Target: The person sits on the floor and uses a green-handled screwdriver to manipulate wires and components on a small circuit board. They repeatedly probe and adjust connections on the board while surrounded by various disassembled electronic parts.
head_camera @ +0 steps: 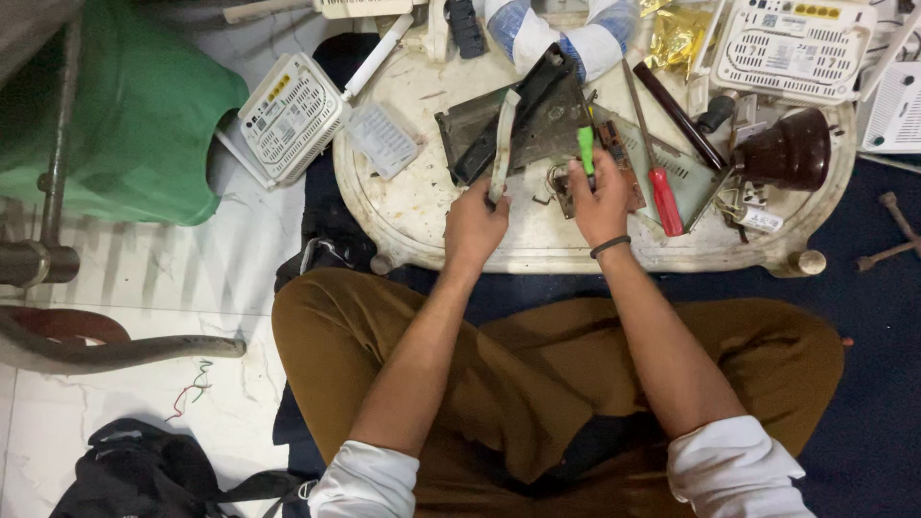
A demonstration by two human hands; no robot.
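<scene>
Gripping a pale flat strip in the fingers of the left hand, the person kept it leaning against a dark, worn casing propped on the tabletop. The right hand had its fingers curled tight around a green-handled tool whose tip met the casing beside a brown circuit board. A slip seemed likely, since the casing stood tilted and unsupported; a hard push might have sent the tip toward the left hand or across the board. A red-handled screwdriver lay just beside the right hand and could have been knocked off. The tabletop was a scuffed, cream oval crowded with white router boxes, over a pale tiled floor and a dark blue mat.
</scene>
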